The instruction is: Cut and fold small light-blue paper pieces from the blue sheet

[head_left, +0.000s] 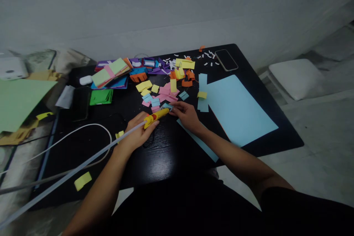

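Wrapped around a yellow glue gun (156,117), the left hand (137,128) points the tool's long axis forward and rightward toward a small blue paper piece (167,106) just beyond that grip, pinched by the nearer right hand (188,116).

Here at mid-frame, the left hand (136,129) is wrapped in a grip, the right hand (186,115) pinched at the fingertips (174,110). Both forearms (229,151) are angled up from below.
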`<move>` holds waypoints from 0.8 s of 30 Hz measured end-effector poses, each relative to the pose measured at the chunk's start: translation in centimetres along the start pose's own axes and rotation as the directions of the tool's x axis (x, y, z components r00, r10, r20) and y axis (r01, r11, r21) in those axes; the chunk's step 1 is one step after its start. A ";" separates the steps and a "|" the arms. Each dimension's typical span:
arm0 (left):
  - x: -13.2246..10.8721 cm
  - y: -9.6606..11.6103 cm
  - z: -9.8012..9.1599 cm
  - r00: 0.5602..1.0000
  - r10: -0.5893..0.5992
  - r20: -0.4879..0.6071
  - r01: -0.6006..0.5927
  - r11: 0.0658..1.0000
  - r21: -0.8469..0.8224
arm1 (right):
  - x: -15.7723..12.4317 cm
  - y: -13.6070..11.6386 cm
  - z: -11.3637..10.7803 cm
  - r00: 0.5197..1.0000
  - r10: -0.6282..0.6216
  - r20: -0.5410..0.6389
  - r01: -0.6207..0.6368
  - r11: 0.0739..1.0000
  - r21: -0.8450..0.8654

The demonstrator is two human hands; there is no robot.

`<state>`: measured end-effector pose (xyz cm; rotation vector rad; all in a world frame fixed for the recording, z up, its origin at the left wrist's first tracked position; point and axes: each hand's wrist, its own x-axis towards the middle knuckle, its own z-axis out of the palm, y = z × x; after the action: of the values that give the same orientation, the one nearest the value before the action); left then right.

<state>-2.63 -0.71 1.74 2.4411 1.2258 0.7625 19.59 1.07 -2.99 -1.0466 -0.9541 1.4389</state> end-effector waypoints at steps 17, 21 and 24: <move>-0.1 -0.8 -0.6 0.995 -0.091 -0.032 0.092 0.995 0.040 | 0.2 0.4 -0.1 0.999 0.003 -0.041 -0.004 1.000 -0.022; -0.1 -0.8 -0.5 0.996 -0.080 -0.040 0.081 0.996 0.024 | 0.2 0.5 -0.2 0.999 0.002 -0.052 -0.003 1.000 -0.030; 0.1 -0.8 -0.4 0.997 -0.062 -0.054 0.063 0.998 0.010 | 0.3 0.4 -0.2 0.998 0.000 -0.066 -0.001 1.000 -0.018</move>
<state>-3.35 -0.19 1.76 2.3937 1.3231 0.8100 19.60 1.31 -3.46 -1.1015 -0.9208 1.3901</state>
